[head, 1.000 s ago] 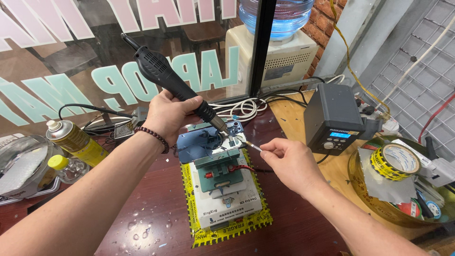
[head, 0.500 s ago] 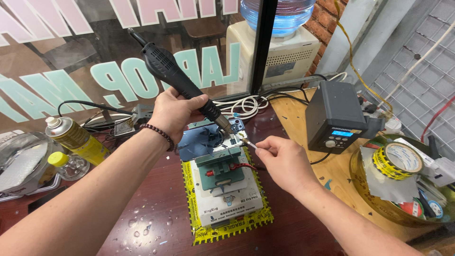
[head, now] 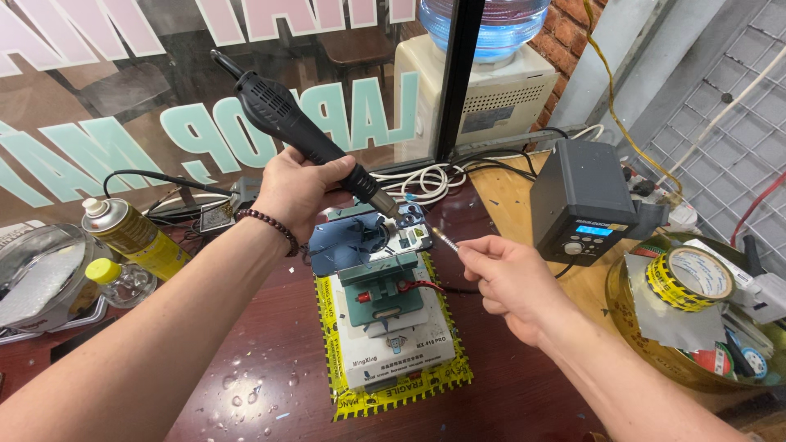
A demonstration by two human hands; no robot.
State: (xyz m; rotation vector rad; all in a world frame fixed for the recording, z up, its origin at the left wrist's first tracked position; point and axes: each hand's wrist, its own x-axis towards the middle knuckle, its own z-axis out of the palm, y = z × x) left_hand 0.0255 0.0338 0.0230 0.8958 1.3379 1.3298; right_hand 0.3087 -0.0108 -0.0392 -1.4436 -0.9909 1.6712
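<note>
The left hand (head: 299,188) has a closed grip around a black hot-air gun (head: 299,135), whose metal nozzle slants down to just above the phone (head: 385,237). The phone lies clamped in a green fixture (head: 381,286) on a white block, below the grip, on the dark red desk (head: 262,360). The right hand (head: 508,282) pinches a thin tool (head: 446,240) between thumb and fingers; its tip sits just right of the nozzle, apart from the phone. A yellow spray can (head: 135,237) stands well left of the grip; a grey station (head: 581,200) stands behind the right hand.
</note>
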